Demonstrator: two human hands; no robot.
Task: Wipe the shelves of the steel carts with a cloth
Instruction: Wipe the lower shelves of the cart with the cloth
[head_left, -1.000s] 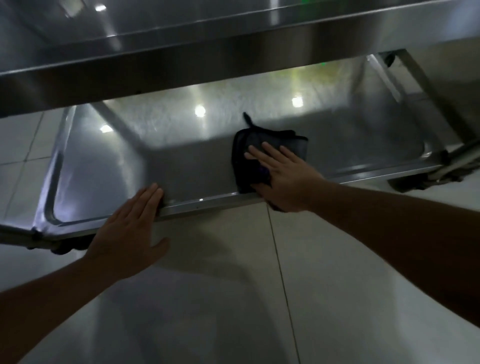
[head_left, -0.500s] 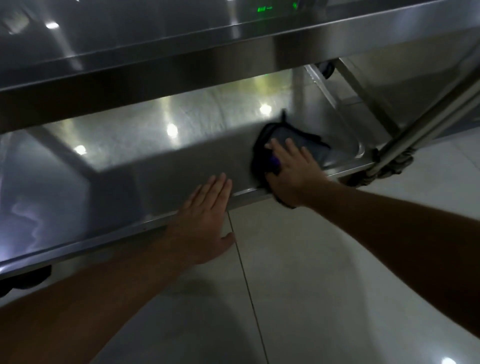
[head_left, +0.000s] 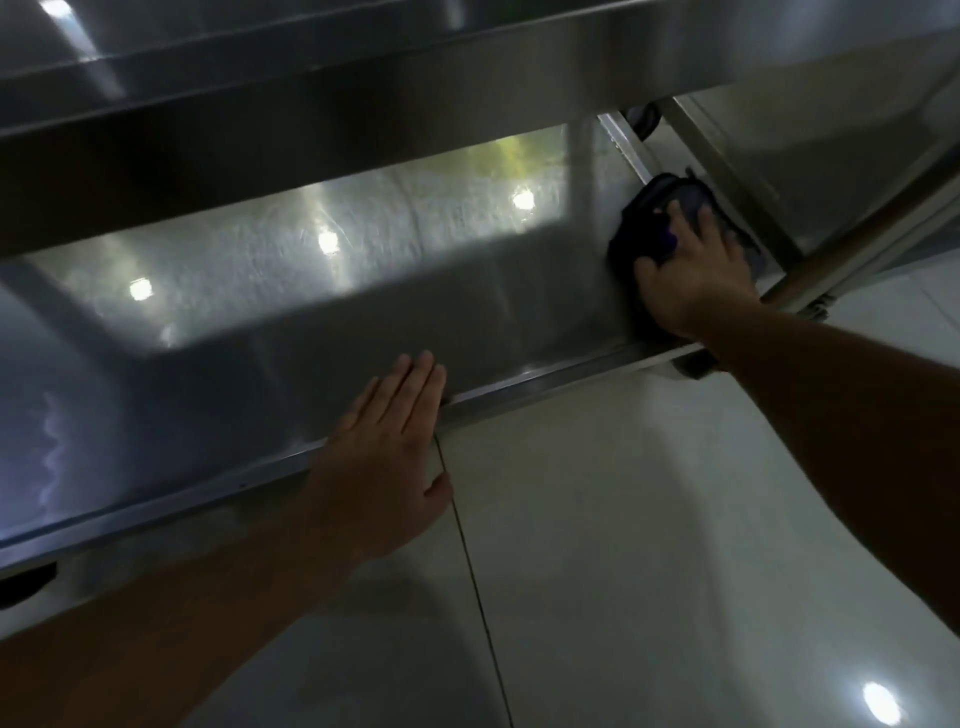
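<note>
we are crouching low beside the steel cart, looking under its upper shelf (head_left: 363, 78) at the lower shelf (head_left: 322, 312), which is the surface being wiped. our right hand (head_left: 693, 283) is pressing the dark cloth (head_left: 636, 218) flat against the far right corner of that shelf, fingers spread and laid over the bunched fabric rather than clenched around it; we judge this spread is giving broad pressure so the cloth is dragging over the steel instead of rolling up. the cloth is lying right against the shelf's raised side rim, near the cart's upright post (head_left: 852, 244), so the stroke seems to be reaching the edge where grime is likely collecting. our left hand (head_left: 387, 462) is lying open and flat, fingers straight and together, across the front rim (head_left: 545, 376) of the lower shelf, holding nothing. we judge it is bracing the wheeled cart so it is not rolling away on the tiled floor (head_left: 649, 519) under the push of the wiping arm, and also steadying our lean.
</note>
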